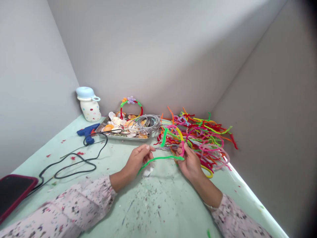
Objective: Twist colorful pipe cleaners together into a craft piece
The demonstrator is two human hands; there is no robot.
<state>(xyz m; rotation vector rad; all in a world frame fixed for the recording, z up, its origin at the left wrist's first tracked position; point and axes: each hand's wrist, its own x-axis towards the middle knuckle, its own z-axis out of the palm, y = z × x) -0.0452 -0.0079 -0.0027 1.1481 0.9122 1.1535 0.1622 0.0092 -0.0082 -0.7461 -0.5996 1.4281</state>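
Observation:
My right hand (190,162) pinches the lower end of a headband-like curved band (180,134), wrapped in green, pink and yellow fuzzy pipe cleaner. From that same end a bright green pipe cleaner (160,158) stretches leftward. Its other part runs into the curled fingers of my left hand (138,159), which is closed on it, with the free end hanging below. Both hands are raised over the table. A small white scrap (148,171) lies beneath my left fingers.
Behind my right hand spreads a heap of coloured pipe cleaners (218,132). Further left are a metal tray (119,135) of shells, coiled grey wire (153,122), a decorated hoop (142,109), a blue glue gun (88,130) with a trailing black cord (84,160), a bottle (90,109) and a phone (17,191).

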